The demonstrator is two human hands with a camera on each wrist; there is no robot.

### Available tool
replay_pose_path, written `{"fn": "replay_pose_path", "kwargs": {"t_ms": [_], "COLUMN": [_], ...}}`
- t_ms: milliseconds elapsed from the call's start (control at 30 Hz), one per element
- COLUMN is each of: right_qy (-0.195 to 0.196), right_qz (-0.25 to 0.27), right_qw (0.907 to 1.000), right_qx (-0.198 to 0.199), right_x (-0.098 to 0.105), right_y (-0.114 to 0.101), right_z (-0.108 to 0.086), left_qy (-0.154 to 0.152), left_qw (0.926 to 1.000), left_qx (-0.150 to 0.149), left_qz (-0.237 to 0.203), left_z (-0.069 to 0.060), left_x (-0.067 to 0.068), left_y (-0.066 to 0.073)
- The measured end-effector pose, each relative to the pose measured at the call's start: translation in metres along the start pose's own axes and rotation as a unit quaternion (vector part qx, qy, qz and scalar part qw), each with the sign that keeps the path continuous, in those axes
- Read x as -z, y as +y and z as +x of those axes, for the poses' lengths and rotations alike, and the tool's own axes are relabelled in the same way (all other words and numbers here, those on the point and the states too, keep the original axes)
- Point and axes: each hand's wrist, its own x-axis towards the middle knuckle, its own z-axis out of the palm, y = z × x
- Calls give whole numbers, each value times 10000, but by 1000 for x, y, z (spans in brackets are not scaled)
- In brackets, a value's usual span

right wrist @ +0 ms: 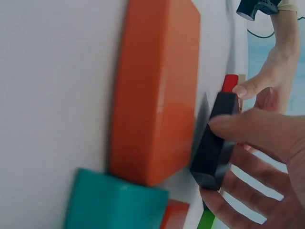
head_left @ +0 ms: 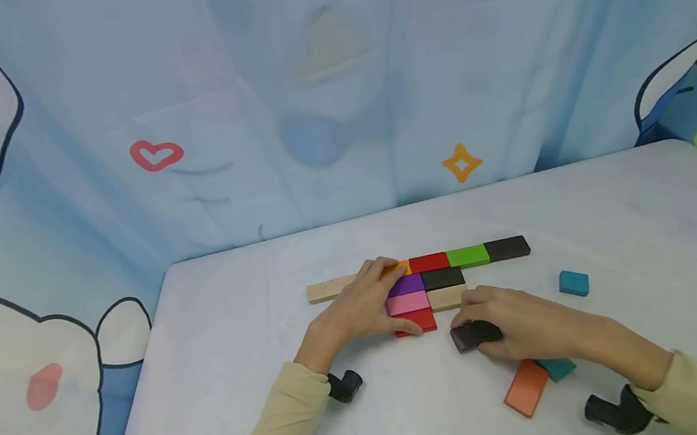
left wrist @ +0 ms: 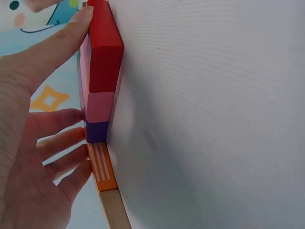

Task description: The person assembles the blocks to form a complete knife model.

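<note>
At the left end of the blocks on the table (head_left: 234, 297), a plain wood block (head_left: 330, 289) lies to the left of the pink block (head_left: 408, 303) and farther from the person. The left hand (head_left: 362, 306) comes in just left of the pink block, grasping nothing: its grip is loose and spread, the thumb touching the near red block (head_left: 416, 321) and the other fingers reaching over the orange block (head_left: 403, 266). The near red block sits against the pink block on the person's side; the purple block (head_left: 406, 284) adjoins it on the far side, with the orange block beyond.

The far red block (head_left: 429, 262) lies past the pink block and slightly right; the black block (head_left: 443, 278) is far-right of it, and a short wood block (head_left: 447, 298) is directly right, touching. The dark block (head_left: 475, 335) is right of the pink block and nearer the person, apart from it, in the grip of the right hand (head_left: 524, 319), pinched between thumb and fingers. The green block (head_left: 467, 256) and charcoal block (head_left: 507, 249) continue the far row, rightward of the pink block. The coral block (head_left: 526, 388) and teal block (head_left: 558, 368) lie nearer the person and well right of it; the blue block (head_left: 573, 283) is farthest right.
</note>
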Motion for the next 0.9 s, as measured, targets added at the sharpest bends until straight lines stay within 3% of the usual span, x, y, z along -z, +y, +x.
{"fn": "replay_pose_path", "kwargs": {"t_ms": [267, 900], "right_qy": [840, 1017], "right_qz": [-350, -939], "right_qw": [9958, 9899], "right_qx": [96, 308], "right_x": [1, -7], "right_y": [-4, -6], "right_z": [17, 25], "left_qy": [-27, 2], "left_qw": [10000, 10000], "left_qx": [50, 50], "left_qz": [-47, -35], "left_z": [-1, 1], "left_x": [1, -2], "left_y": [1, -1]}}
